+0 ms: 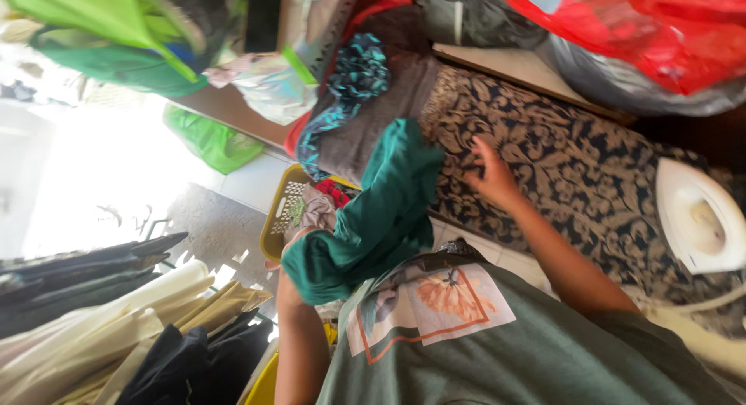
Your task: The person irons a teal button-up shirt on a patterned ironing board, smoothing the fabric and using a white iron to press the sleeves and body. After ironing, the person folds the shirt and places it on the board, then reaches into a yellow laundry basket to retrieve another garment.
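A teal green garment hangs bunched from my left hand, which grips its lower end; most of that hand is hidden by the cloth. The garment's upper end lies over the edge of a patterned dark-and-cream ironing surface. My right hand rests flat on that surface with fingers spread, just right of the garment. A white iron stands on the surface at the far right.
A yellow laundry basket holding clothes sits on the floor below the garment. A grey cloth and a blue patterned cloth lie beside the surface. Green bags, a red bag and hanging clothes crowd the edges.
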